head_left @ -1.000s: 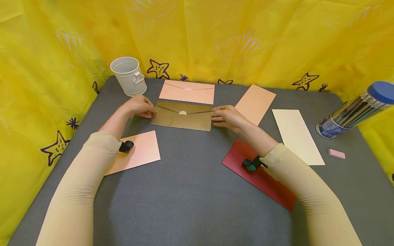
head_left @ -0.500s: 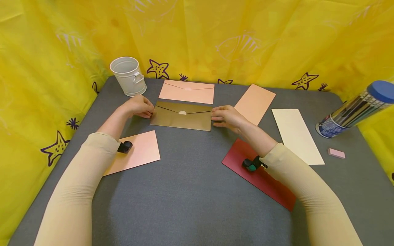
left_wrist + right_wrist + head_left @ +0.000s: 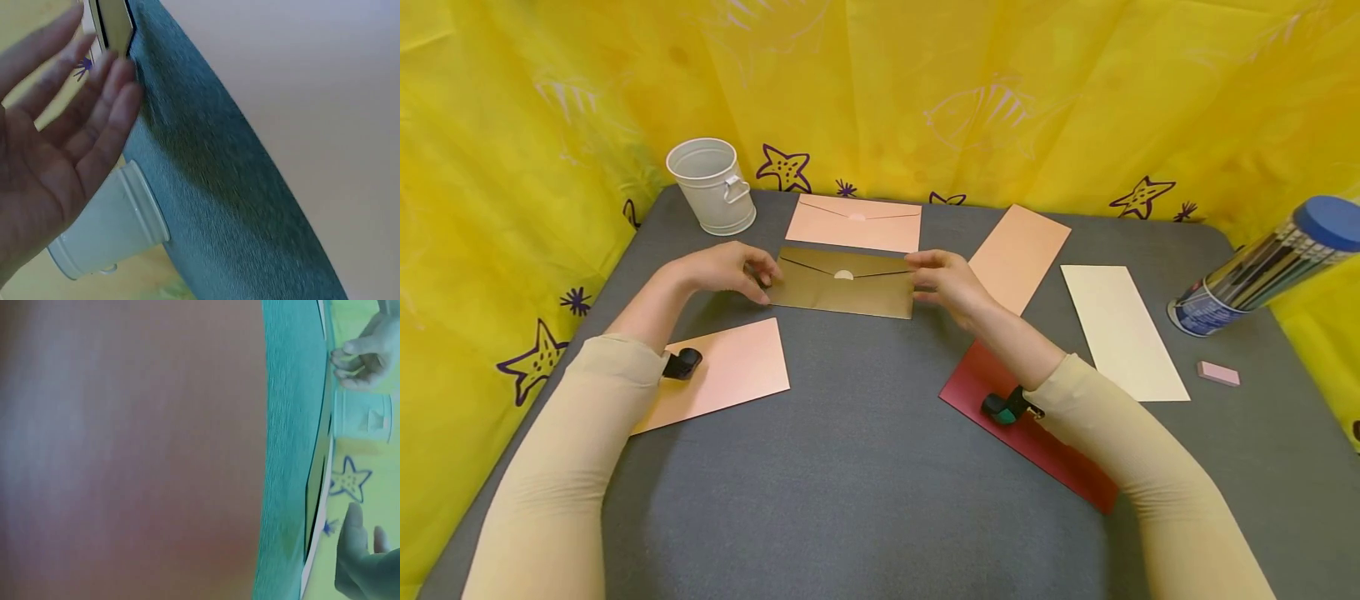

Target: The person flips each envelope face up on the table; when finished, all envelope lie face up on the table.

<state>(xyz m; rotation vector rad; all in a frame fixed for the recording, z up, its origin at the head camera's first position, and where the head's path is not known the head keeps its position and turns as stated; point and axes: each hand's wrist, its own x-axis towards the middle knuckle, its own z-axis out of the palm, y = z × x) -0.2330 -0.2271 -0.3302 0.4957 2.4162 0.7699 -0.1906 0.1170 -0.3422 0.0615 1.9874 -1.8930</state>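
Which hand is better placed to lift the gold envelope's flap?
Probably the right hand: its fingers sit at the gold envelope's upper right edge, while the left hand touches the lower left corner, steadying it.

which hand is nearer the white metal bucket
Left. The left hand sits just in front of the white metal bucket; the right hand is past the gold envelope.

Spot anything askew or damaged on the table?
Only the blue-lidded pencil tube at the right edge: it stands tilted, not upright. No spill or damage shows. Both hands flank the gold envelope, which lies closed.
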